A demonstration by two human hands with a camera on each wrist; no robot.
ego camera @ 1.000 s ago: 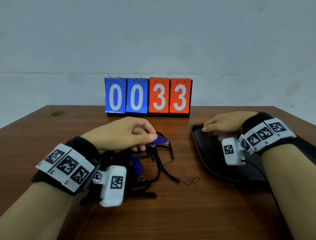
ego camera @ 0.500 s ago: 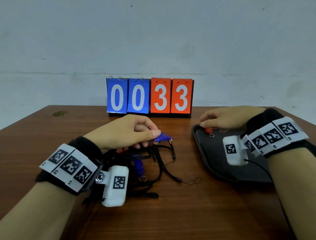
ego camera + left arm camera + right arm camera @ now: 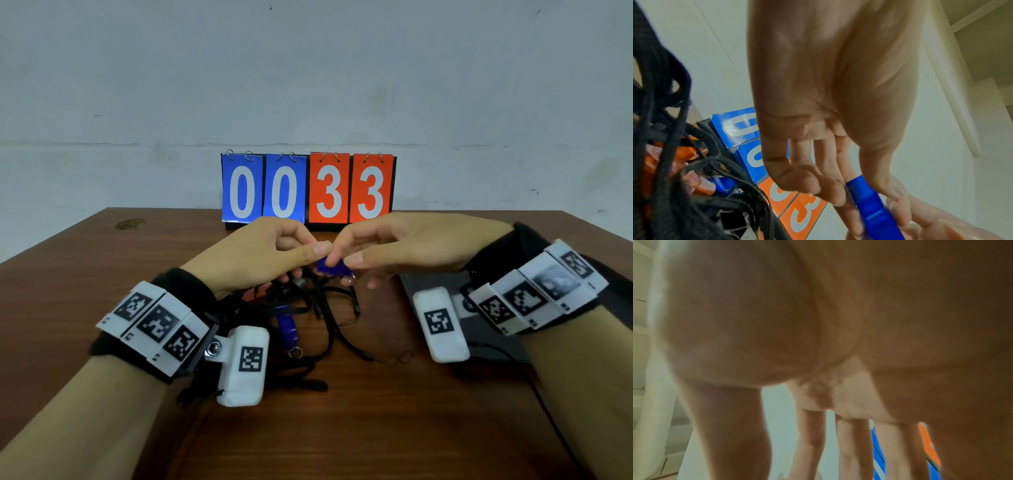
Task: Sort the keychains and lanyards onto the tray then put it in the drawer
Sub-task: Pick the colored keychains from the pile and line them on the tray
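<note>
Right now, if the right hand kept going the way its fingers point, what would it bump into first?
The right hand points left, at the blue keychain, which its fingertips seem to touch already. Straight beyond that is the left hand, pinching the same keychain. Depth is hard to judge.

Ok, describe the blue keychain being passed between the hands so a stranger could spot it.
Start at the scoreboard at the table's far edge. In front of it, the left hand and right hand meet fingertip to fingertip. The blue keychain is pinched there, raised above the black lanyards, unlike the other blue one lying among them.
</note>
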